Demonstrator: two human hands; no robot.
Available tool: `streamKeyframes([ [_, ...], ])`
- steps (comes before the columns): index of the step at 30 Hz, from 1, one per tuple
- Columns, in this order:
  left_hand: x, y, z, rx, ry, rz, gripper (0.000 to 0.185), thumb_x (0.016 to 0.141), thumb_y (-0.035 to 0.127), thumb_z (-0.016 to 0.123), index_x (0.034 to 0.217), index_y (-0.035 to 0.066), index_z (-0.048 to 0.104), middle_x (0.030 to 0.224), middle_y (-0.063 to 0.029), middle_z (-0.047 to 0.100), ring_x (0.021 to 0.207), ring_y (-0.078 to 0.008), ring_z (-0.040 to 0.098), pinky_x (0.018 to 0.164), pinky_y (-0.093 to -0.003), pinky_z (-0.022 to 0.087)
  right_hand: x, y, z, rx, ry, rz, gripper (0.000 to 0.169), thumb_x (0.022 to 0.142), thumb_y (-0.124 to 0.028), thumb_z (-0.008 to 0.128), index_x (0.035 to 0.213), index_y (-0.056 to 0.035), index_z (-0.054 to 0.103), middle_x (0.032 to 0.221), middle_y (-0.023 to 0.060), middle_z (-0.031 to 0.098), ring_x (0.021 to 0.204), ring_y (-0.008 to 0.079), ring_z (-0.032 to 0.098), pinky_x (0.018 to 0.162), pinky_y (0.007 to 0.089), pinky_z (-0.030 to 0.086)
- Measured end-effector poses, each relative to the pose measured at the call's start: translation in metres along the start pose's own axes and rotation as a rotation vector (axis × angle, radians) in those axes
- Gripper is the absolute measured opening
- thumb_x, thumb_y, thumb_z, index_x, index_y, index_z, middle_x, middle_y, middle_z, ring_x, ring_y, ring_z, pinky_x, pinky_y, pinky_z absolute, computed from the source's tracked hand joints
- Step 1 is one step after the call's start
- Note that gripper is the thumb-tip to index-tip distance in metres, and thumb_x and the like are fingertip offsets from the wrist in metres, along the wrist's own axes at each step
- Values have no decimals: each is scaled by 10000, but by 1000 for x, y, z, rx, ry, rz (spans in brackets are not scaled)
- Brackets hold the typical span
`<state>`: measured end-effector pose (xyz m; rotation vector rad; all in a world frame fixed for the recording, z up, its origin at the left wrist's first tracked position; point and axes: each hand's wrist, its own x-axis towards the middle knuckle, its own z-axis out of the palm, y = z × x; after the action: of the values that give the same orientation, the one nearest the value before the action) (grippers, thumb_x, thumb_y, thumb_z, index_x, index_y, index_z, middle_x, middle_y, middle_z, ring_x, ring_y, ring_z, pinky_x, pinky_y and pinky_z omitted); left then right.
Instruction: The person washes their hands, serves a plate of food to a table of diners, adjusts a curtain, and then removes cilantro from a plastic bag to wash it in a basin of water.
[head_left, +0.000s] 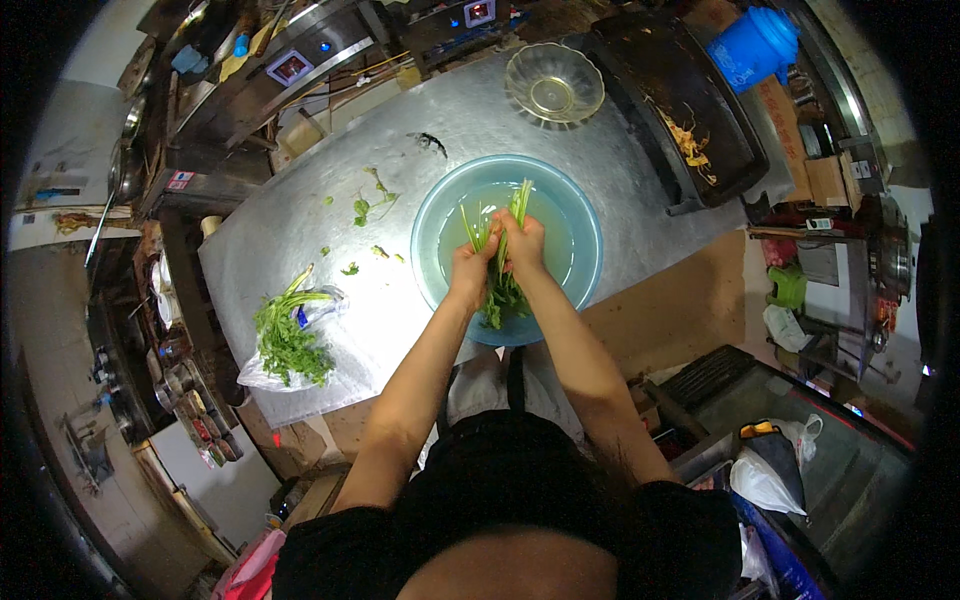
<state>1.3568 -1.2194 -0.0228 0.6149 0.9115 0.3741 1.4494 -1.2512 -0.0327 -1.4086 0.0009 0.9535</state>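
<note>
A light blue plastic basin (583, 296) with water stands on the metal table in front of me. Over it, both my hands hold leafy green herb stalks (520, 196), whose leaves hang down towards my body at the basin's near side. My left hand (472, 271) grips thin stalks on the left, and my right hand (523, 238) grips the thicker stalks beside it. The fingertips of the two hands are close together. At the left of the table, another bunch of leafy herbs (292, 345) lies partly on a clear plastic bag (274, 381).
Loose leaves and a sprig (361, 206) lie on the metal table (322, 195). A clear ribbed bowl (555, 82) stands beyond the basin. At the far right is a dark tray (675, 97) with yellowish scraps, near a blue plastic jug (754, 49).
</note>
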Motion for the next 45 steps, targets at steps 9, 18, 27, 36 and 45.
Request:
streamKeyframes([
  [9,0,0,-4,-24,63,29,254,882,174,543,1046,-16,578,874,-82,623,738,-170,593,667,-288,491,-5,-4,-3,313,-19,73,210,846,-229,585,942,-42,582,867,61,624,684,143,562,537,263,467],
  [18,1,2,-8,16,42,-15,216,880,148,539,1029,-3,578,873,-67,623,767,-169,593,680,-293,491,-3,13,-13,166,-37,-5,208,841,-221,602,950,-49,561,787,26,544,667,144,543,574,278,469],
  [27,11,9,-25,62,-35,-183,143,883,150,535,928,27,590,823,-57,605,674,-160,574,580,-302,482,-13,-6,-11,-81,-262,-5,202,808,-181,632,901,-3,610,791,33,603,696,99,546,630,243,442],
  [36,3,2,-15,99,-27,30,128,882,155,542,873,34,581,754,-41,579,616,-145,548,548,-273,472,1,7,-12,-31,-159,-15,158,829,-159,615,911,-24,614,758,15,598,631,83,537,527,228,447],
  [45,0,1,-15,135,9,82,104,874,103,552,817,27,592,725,-18,570,611,-99,510,534,-228,423,-11,-5,-7,14,-228,-2,188,842,-182,588,931,-16,594,801,27,585,640,99,529,543,232,437],
])
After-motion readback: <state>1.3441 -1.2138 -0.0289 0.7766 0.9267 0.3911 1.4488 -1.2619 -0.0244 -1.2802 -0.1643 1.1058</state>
